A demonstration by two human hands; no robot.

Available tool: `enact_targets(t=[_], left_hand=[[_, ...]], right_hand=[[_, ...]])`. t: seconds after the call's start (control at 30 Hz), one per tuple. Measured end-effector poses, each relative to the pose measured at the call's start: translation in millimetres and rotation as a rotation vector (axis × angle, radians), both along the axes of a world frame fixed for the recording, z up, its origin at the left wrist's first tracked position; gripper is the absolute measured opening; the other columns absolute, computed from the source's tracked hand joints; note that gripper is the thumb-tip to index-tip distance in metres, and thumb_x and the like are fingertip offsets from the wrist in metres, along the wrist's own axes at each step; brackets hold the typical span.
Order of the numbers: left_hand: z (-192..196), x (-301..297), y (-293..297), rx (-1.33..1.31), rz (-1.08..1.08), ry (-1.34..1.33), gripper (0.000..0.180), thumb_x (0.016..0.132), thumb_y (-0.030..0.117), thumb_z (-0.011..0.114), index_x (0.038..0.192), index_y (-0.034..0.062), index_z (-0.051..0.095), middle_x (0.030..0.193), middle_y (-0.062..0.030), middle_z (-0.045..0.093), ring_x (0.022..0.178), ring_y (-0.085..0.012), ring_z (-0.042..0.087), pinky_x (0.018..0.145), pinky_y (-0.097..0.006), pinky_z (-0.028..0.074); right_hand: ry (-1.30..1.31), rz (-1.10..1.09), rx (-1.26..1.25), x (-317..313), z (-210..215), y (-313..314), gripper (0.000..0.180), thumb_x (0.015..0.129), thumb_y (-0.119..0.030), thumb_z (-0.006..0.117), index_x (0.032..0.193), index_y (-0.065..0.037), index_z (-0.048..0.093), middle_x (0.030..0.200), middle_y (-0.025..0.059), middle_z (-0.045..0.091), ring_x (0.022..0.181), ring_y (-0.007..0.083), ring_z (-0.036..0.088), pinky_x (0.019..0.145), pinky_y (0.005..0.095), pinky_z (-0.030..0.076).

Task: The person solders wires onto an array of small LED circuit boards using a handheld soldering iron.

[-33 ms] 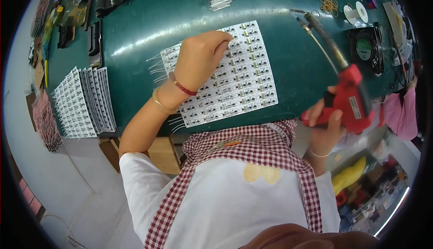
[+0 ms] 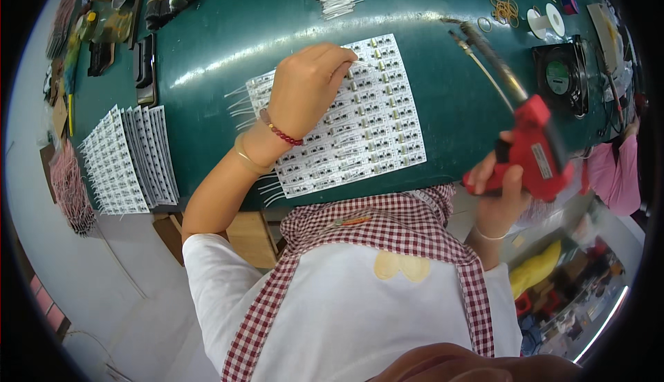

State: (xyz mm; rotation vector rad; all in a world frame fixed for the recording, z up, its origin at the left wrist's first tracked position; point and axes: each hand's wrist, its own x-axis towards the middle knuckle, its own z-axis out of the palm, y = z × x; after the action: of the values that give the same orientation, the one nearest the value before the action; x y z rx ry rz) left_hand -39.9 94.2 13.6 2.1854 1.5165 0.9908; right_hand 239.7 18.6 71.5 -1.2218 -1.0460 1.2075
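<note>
Left fingers [image 2: 344, 55] half-hidden over circuit sheet [image 2: 384, 115]

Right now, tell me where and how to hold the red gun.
Probably by the handle of the red gun, from the near side, as the right hand does: its long metal barrel points away, leaving the handle nearest.

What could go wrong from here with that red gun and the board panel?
1. Burn: the red soldering gun in the right hand points its tip toward the side where the left hand is; if hot, a careless swing might catch fingers.
2. Snag: loose wire ends jut from the panel near the left wrist's bead bracelet.
3. Shift: the panel lies near the table's front edge; a bump might move it.
</note>
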Motion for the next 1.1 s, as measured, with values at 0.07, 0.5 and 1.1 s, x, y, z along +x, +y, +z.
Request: enact_targets(t=[0.07,0.5,1.1], left_hand=[[-4.7,0.3,10.2,0.105,-0.033,0.031,0.014,0.075,-0.001,0.069,0.088,0.0037,0.068,0.085,-0.0085,0.065,0.074,-0.0236,0.063,0.062,-0.031,0.051],[-18.0,3.0,22.9,0.153,-0.130,0.212,0.029,0.065,-0.006,0.064,0.093,0.0028,0.069,0.072,-0.0056,0.050,0.066,-0.0202,0.052,0.058,-0.031,0.045],[-19.3,0.7,30.7,0.063,-0.168,0.109,0.028,0.065,-0.007,0.067,0.092,0.0035,0.070,0.072,-0.0062,0.051,0.066,-0.0213,0.053,0.058,-0.033,0.046]], right_hand=[[-0.035,0.041,-0.106,-0.9,-0.7,5.6,0.055,0.093,-0.041,0.056,0.121,0.006,0.046,0.058,0.0064,0.049,0.045,0.0129,0.045,0.050,0.0259,0.043],[-0.184,0.155,-0.361,-18.9,-21.9,20.3,0.037,0.089,-0.017,0.063,0.114,0.008,0.051,0.060,0.0066,0.052,0.046,0.0111,0.047,0.046,0.0241,0.042],[-0.159,0.124,-0.382,-16.5,-20.1,19.7,0.020,0.082,-0.008,0.074,0.092,-0.002,0.058,0.068,0.0020,0.059,0.053,0.0085,0.054,0.047,0.0227,0.043]])
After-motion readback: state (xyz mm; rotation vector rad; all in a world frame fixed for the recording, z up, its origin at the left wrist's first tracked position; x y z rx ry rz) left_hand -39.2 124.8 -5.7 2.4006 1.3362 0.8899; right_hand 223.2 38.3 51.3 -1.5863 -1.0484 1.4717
